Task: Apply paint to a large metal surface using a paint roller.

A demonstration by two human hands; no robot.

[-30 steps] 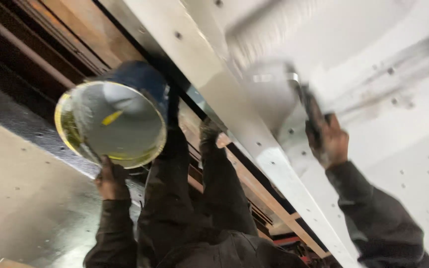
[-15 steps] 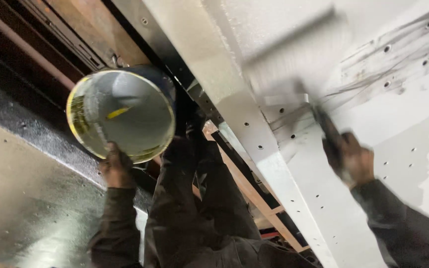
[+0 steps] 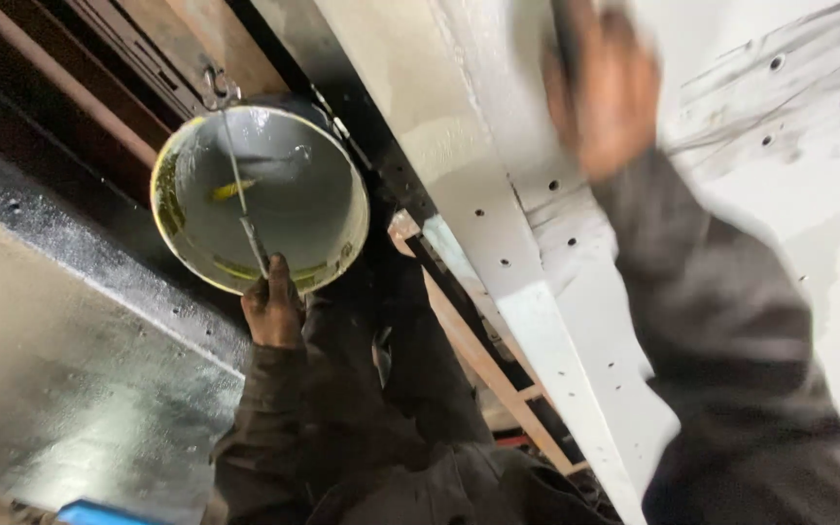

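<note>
The left hand (image 3: 272, 309) is closed on the rim of a round paint bucket (image 3: 260, 197) — grey paint inside, held up low left. The right hand (image 3: 603, 89), blurred, grips a dark handle (image 3: 566, 39) against the white-painted steel beam (image 3: 498, 233) — its tool end is out of view.

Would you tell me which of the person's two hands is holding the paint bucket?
The left hand, low in the frame, grips the round bucket of grey paint by its rim. The right hand is raised, blurred, against the white panel.
</note>
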